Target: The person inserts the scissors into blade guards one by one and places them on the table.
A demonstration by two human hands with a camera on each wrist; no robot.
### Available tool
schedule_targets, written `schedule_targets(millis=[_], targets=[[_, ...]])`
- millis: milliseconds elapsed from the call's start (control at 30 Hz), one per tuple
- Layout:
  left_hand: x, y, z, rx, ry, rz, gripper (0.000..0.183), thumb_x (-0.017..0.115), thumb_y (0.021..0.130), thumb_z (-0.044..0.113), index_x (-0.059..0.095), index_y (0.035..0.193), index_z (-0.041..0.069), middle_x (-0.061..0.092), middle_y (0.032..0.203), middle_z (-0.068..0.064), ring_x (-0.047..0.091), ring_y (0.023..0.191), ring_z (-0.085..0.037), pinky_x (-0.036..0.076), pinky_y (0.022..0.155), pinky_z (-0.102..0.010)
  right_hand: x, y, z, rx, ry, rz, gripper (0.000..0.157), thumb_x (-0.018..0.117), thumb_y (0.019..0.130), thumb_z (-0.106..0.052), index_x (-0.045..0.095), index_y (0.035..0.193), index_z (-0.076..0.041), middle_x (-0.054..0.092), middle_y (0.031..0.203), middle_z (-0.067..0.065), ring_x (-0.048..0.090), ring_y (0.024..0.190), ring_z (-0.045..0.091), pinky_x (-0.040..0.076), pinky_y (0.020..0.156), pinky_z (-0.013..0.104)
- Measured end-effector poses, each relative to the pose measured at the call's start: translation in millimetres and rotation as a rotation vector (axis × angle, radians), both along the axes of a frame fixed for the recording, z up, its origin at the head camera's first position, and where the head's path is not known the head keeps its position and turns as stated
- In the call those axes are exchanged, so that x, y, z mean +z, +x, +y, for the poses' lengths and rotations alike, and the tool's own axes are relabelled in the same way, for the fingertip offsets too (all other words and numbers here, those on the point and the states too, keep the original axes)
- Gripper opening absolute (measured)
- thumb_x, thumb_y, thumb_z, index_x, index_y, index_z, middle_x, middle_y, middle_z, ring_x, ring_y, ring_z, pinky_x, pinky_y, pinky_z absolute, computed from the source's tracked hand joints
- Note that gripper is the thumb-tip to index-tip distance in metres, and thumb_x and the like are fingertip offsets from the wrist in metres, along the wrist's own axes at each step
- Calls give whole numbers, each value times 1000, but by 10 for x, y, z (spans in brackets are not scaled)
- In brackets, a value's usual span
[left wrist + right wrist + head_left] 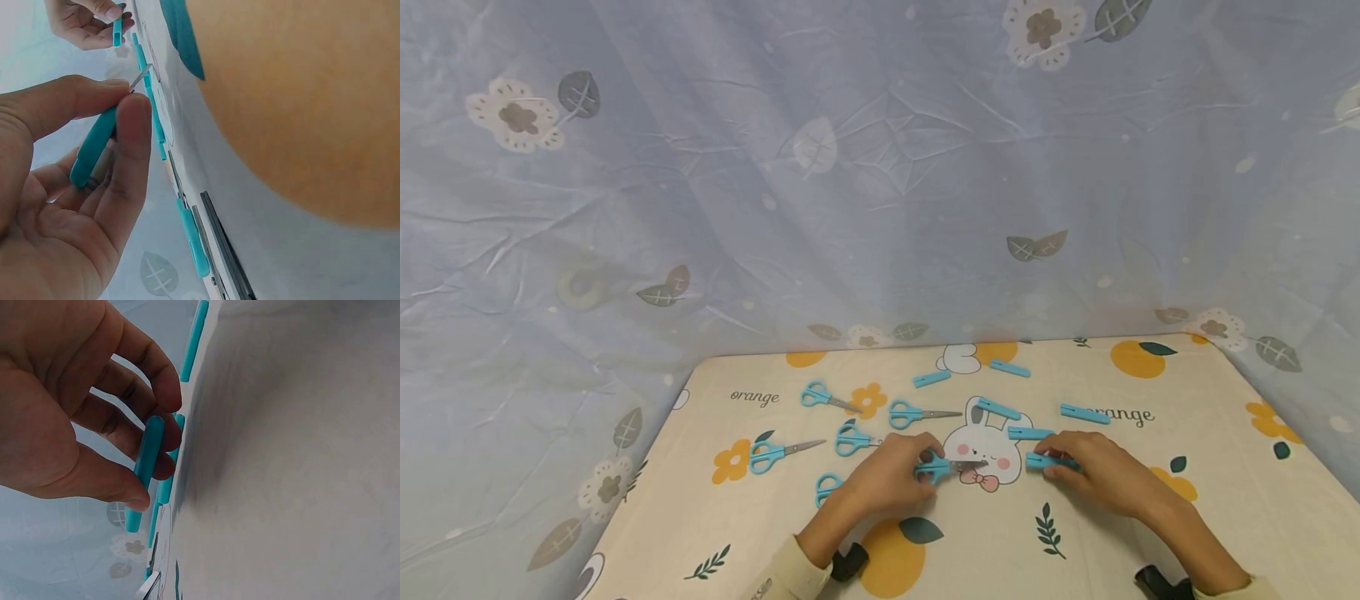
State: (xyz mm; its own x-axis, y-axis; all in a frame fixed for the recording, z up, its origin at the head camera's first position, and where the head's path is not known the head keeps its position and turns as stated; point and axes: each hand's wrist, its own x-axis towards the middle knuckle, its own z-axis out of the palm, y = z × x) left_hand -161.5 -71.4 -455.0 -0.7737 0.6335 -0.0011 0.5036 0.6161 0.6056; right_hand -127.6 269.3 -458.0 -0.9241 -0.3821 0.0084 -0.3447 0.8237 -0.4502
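My left hand [887,475] pinches the blue handles of a small pair of scissors [934,468] between thumb and fingers. Its metal blades point right, over the printed rabbit. In the left wrist view the handle [94,149] sits edge-on under the thumb and index finger. Across from it, my right hand [1105,473] grips a slim blue blade cover [1038,461] with thumb and fingertips, its end facing the scissors. The right wrist view shows this cover [147,451] slanted between thumb and fingers. A gap separates blades and cover.
Several more blue-handled scissors lie at the left, among them one pair [767,455] and another [906,414]. Loose blue covers lie at the back and right, such as this cover [1085,413]. A patterned cloth [985,550] covers the table; a curtain [880,167] hangs behind.
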Motion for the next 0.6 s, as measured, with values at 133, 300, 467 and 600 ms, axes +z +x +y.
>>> schedule_targets(millis=[133, 300, 467, 600], targets=[[5, -6, -7, 3, 15, -12, 35, 78, 89, 0, 73, 121, 13, 80, 113, -6, 65, 87, -3, 52, 75, -16, -2, 1, -1, 3, -18, 11, 21, 81, 97, -23, 77, 117, -24, 76, 110, -13, 68, 98, 8, 62, 87, 36], [17, -7, -2, 12, 27, -27, 32, 81, 91, 4, 74, 121, 14, 80, 112, -5, 71, 97, -5, 57, 81, -17, -7, -7, -8, 0, -38, -13, 21, 81, 97, -22, 77, 117, -23, 77, 112, -11, 71, 100, 11, 63, 89, 40], [8, -15, -2, 10, 49, -35, 30, 83, 92, 7, 75, 120, 14, 80, 110, -3, 70, 94, -4, 58, 82, -18, -11, -22, -16, -10, -46, -47, 21, 82, 96, -22, 78, 116, -23, 78, 112, -8, 71, 100, 13, 63, 91, 45], [-12, -23, -5, 5, 76, -45, 26, 82, 95, 9, 76, 119, 14, 80, 106, -2, 65, 85, 0, 56, 78, -17, -16, -25, -16, -13, -44, -57, 21, 83, 94, -23, 78, 115, -24, 78, 110, -9, 69, 98, 12, 63, 89, 44]])
